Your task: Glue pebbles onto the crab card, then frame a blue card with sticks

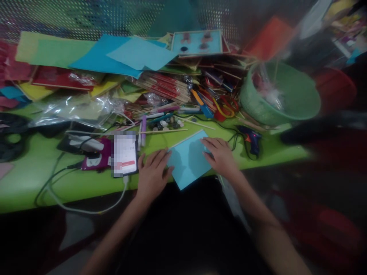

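A light blue sheet of paper (187, 162) lies slanted at the front edge of the green table, with a thin pale strip along its top edge. My left hand (153, 172) rests at the sheet's left side, fingers spread and fingertips at its edge. On the right, my right hand (222, 154) has its fingers stretched out over the sheet's right part. Both hands cast shadows on the paper. Close to my left hand lies a lit phone (124, 156) with a white cable plugged in.
A dark glue gun (250, 139) lies to the right, below a green basin (304, 101). Behind are pens, loose sticks, a box cutter (202, 104), bundled sticks (168, 88) and stacked coloured sheets (100, 55). A purple power strip (97, 159) with cables sits left of the phone.
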A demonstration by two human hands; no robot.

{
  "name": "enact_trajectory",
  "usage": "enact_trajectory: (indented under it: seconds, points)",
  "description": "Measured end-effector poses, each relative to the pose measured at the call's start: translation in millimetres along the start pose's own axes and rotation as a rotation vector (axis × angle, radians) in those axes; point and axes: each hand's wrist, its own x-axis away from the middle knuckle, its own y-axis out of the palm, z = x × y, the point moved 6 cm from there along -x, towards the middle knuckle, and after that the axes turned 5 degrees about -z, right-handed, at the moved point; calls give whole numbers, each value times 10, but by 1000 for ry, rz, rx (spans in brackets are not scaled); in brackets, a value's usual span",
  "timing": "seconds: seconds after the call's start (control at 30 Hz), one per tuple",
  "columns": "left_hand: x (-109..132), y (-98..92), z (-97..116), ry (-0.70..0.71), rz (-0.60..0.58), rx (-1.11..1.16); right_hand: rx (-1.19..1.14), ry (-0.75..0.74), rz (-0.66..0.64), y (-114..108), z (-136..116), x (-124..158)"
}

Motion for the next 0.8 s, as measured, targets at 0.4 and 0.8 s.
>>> enact_trajectory:
  seconds: [0.4,0.8]
  points:
    - [-39,13,24,-11,-54,62,66,-83,-90,196,-161,-396]
    - [-20,17,34,-15,-50,52,80,-85,-12,166,-165,-358]
